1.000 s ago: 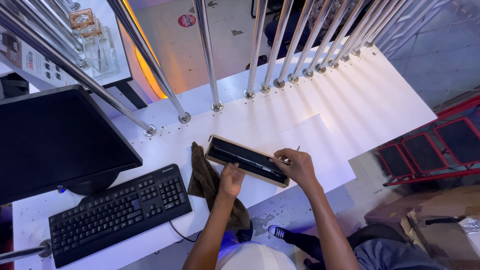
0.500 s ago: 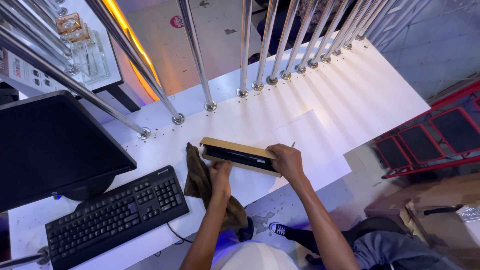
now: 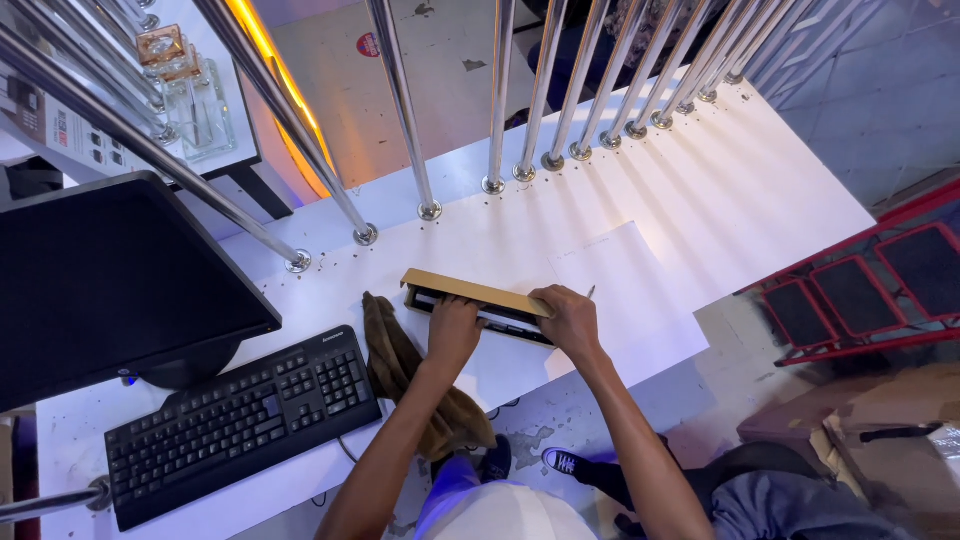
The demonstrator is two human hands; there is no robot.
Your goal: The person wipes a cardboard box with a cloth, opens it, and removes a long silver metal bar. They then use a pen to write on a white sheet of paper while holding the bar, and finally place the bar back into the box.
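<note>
We start with the white counter (image 3: pixel 690 190), running from eight o'clock up to two o'clock, its far edge lined with upright steel bars (image 3: pixel 500 100). At nine o'clock sits the black monitor (image 3: pixel 110 280), and below it, toward seven o'clock, the black keyboard (image 3: pixel 240 425). A white paper sheet (image 3: pixel 630 300) lies at three o'clock of centre, a brown cloth (image 3: pixel 400 370) drapes over the near edge at six o'clock.

At centre lies the long narrow box (image 3: pixel 470 305) — tan side up, dark face turned toward us — resting on edge on the counter, which we judge is why both hands brace it. Our left hand (image 3: pixel 455 335) comes up from six o'clock, forearm straight, fingers curled loosely over the box's near left part, pressing rather than gripping. Our right hand (image 3: pixel 570 322) reaches in from five o'clock, wrist bent, fingers closed around the box's right end; a thin pen-like tip (image 3: pixel 591 292) shows just past them — whether it is held we cannot tell.
</note>
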